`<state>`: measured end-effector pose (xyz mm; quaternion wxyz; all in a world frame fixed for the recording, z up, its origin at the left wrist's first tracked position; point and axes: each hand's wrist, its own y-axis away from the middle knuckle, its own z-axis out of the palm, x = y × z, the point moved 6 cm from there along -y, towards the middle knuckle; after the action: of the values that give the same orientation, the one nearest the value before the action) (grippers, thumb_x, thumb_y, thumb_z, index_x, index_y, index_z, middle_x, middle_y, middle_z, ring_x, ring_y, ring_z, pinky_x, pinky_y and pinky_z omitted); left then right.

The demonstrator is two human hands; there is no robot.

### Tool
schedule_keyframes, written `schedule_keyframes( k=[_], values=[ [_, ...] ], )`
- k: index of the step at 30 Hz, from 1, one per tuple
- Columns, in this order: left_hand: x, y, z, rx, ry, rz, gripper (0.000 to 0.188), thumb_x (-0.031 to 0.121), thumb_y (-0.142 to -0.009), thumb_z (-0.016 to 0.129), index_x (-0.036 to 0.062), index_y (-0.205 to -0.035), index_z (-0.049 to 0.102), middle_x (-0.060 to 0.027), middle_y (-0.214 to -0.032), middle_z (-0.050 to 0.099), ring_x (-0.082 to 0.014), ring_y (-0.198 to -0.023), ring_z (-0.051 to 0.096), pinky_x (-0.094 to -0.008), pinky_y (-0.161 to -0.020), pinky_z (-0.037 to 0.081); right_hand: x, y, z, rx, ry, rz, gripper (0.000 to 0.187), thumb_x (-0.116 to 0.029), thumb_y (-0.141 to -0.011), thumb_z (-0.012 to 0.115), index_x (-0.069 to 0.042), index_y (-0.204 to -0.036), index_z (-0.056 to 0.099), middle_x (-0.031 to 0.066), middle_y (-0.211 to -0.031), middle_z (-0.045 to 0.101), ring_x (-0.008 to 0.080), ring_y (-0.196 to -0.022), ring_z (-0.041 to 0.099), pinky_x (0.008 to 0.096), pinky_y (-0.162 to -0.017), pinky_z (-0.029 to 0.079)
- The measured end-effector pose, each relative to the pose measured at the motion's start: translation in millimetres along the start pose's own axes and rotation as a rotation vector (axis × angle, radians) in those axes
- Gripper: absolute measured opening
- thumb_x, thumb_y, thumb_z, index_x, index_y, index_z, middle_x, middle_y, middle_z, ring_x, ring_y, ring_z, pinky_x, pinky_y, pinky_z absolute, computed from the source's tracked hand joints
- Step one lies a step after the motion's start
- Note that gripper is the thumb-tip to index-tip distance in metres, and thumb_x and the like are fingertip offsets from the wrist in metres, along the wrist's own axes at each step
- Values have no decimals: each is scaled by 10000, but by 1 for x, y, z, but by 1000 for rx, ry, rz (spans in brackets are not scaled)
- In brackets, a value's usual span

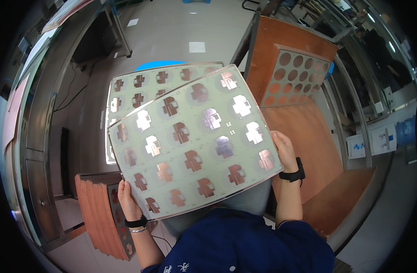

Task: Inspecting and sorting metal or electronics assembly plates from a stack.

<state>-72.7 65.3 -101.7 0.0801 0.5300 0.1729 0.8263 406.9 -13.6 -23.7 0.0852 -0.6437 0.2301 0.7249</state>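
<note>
A large pale green panel (200,129) with rows of copper-coloured shapes is held up, tilted, in front of me. My left hand (128,202) grips its lower left edge, with a black wristband and a bracelet on that wrist. At the right edge my right hand (285,150) has hold of it, with a black band on the wrist. A similar second panel (147,86) lies behind it, partly covered by the held one. The fingers under the held panel are hidden.
A thick stack of panels (97,214) with rough reddish edges stands at the lower left. On the right, a brown wooden stand (304,132) carries an upright panel with round copper spots (294,73). Something blue (160,65) shows behind the second panel. A dark cabinet (41,186) stands left.
</note>
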Motion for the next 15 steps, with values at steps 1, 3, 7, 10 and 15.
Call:
schedule_keyframes(
  k=[1,3,7,10,15],
  values=[
    [1,1,-2,1,1,4,130,141,-947,467,30,-965,531,-44,-915,629,-96,-790,584,-233,-721,476,-2,1,-1,10,-1,-5,286,-218,-968,444,19,-1006,601,-3,-817,602,32,-698,518,186,-624,430],
    [3,1,-2,-21,7,1,127,139,-946,467,30,-962,529,-47,-915,628,-96,-787,584,-234,-710,476,-5,4,-2,-16,-4,-22,292,-211,-971,437,27,-1033,593,15,-856,617,43,-726,538,194,-652,444],
    [1,-3,-1,-34,-12,-7,123,137,-947,461,33,-949,527,-48,-897,626,-92,-774,583,-233,-697,476,-14,4,6,-40,-26,-56,297,-200,-971,429,37,-1071,578,42,-933,622,64,-799,559,211,-717,455],
    [-2,-5,-2,9,-14,11,105,133,-943,462,44,-933,518,-44,-783,606,-98,-654,569,-230,-584,466,-16,4,7,-18,3,-85,300,-181,-970,419,48,-1102,561,61,-1000,613,85,-877,561,232,-781,451],
    [1,-1,1,66,7,53,97,157,-940,468,67,-926,501,-47,-666,580,-115,-539,555,-235,-449,453,-17,10,4,-18,63,-137,275,-149,-957,429,38,-1112,561,54,-1015,609,93,-908,551,239,-805,440]
  ],
)
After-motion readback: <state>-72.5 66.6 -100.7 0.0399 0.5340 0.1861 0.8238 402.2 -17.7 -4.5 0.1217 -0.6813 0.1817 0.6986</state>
